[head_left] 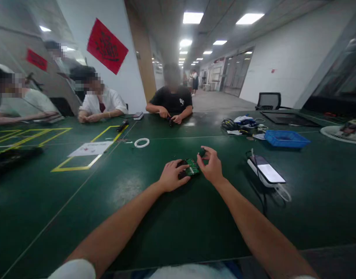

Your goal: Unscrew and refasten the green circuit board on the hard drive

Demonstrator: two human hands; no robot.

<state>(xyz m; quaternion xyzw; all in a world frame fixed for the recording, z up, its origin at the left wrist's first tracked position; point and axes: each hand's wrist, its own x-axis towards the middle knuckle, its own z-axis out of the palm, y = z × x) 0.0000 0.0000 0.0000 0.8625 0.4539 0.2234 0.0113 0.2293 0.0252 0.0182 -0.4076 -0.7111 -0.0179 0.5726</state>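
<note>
A green circuit board [192,166] with a dark part at its left lies on the green table in front of me. My left hand [172,176] grips it from the left, its fingers over the top and its thumb along the near edge. Just beyond the board's right end, my right hand [212,167] is raised with thumb and forefinger brought together in a pinch. Between those fingertips is a small dark patch, too small to make out.
To my right lie a lit phone [268,170] with cables, a blue tray [287,138] and a heap of cables [230,124]. A white ring [142,143] and a paper sheet [90,148] lie to the left. Several people sit across the table [154,224].
</note>
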